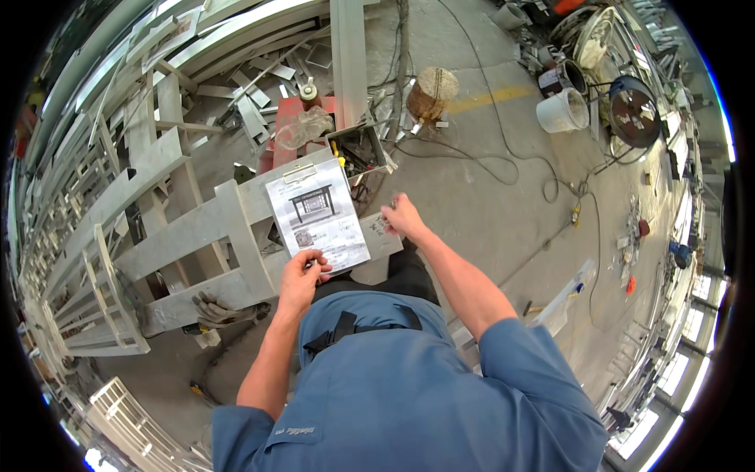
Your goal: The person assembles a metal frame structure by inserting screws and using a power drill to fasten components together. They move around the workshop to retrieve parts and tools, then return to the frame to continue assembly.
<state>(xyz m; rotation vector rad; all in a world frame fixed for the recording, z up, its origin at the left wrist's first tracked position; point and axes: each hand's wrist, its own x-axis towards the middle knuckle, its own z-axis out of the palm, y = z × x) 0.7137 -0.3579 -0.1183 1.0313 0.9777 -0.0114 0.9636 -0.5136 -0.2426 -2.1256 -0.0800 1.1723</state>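
Note:
A clipboard lies at a slant on a pale metal frame in front of me. Its clip holds a printed sheet with a drawing of a dark structure and some writing. My left hand is at the sheet's lower left corner, fingers curled together around something small and dark that I cannot make out. To the right, my right hand is closed in a pinch over a flat grey metal piece with dark handwritten marks. What sits between those fingertips is too small to tell.
Beyond the clipboard are an open metal box of tools and a red machine. Worn gloves lie on the frame at left. A rusty round block, white bucket and loose cables are on the floor.

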